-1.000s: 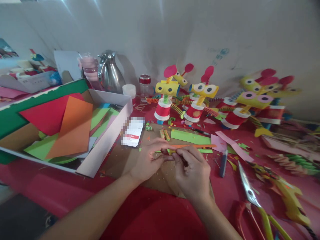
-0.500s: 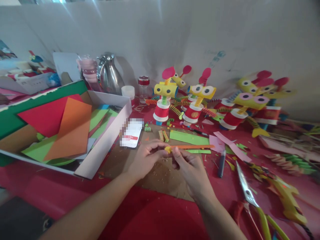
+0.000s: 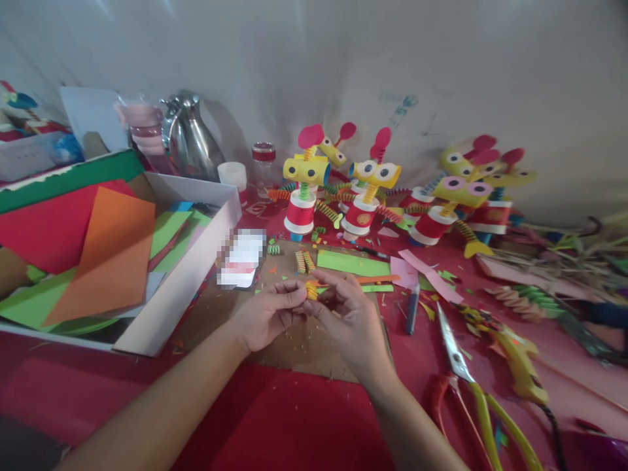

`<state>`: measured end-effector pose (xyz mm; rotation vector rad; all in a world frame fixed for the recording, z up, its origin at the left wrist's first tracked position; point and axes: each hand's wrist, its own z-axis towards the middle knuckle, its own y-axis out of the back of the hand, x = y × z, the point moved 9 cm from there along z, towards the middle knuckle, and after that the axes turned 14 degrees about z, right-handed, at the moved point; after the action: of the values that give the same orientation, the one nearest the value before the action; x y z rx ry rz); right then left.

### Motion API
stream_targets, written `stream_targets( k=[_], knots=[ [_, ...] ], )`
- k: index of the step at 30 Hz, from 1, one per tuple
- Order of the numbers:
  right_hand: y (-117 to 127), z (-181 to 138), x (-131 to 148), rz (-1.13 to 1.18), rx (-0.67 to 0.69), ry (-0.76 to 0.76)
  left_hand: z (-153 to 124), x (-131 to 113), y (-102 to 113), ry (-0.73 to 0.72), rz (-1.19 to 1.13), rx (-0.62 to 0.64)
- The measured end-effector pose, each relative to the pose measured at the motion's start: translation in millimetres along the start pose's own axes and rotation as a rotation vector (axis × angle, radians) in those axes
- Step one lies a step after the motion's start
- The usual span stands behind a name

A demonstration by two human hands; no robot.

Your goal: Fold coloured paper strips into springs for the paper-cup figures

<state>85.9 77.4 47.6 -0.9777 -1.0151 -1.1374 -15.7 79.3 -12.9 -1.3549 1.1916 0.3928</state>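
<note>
Between my two hands is a small yellow folded paper piece (image 3: 311,292), pleated like an accordion. My left hand (image 3: 267,314) pinches it from the left with thumb and forefinger. From the right, the closed fingers of my right hand (image 3: 349,318) hold its other side. An orange paper strip (image 3: 380,279) runs out to the right behind my right hand, which partly covers it; whether it joins the yellow piece I cannot tell. Below my hands lies a brown cardboard mat (image 3: 314,363). Just beyond them are orange-and-green pleated pieces (image 3: 305,261) and a green paper strip (image 3: 353,263).
A box (image 3: 181,275) of coloured paper stands left, beside a phone (image 3: 240,261). Paper-cup figures (image 3: 300,216) line the wall near a steel jug (image 3: 191,140). Right lie a marker (image 3: 412,311), open scissors (image 3: 458,366) and a yellow glue gun (image 3: 520,363).
My head view has turned right. My fingers have shifted around the yellow piece, which now shows its pleats; my right fingers have spread higher over the orange strip.
</note>
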Motion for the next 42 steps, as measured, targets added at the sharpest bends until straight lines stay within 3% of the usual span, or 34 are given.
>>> stream_targets(
  k=[3, 6, 10, 19, 32, 37, 42],
  knots=[
    [2, 0, 5, 0.000, 0.003, 0.033, -1, 2, -4, 0.033, -0.012, 0.061],
    [5, -3, 18, -0.129, -0.023, 0.164, -2, 5, -7, 0.065, 0.002, 0.089],
    [1, -8, 30, -0.264, -0.035, 0.310, -1, 2, -3, 0.029, 0.042, 0.040],
    [3, -3, -3, 0.073, -0.041, 0.018, 0, -14, 5, -0.104, 0.025, -0.051],
    [10, -1, 9, -0.110, -0.092, 0.120, 0, -8, 3, -0.059, 0.009, -0.018],
    [9, -3, 16, -0.229, -0.100, 0.183, 0, -12, 6, -0.096, 0.056, -0.066],
    [8, -1, 18, -0.201, -0.071, 0.181, 2, -9, 8, -0.092, 0.056, -0.068]
  ],
)
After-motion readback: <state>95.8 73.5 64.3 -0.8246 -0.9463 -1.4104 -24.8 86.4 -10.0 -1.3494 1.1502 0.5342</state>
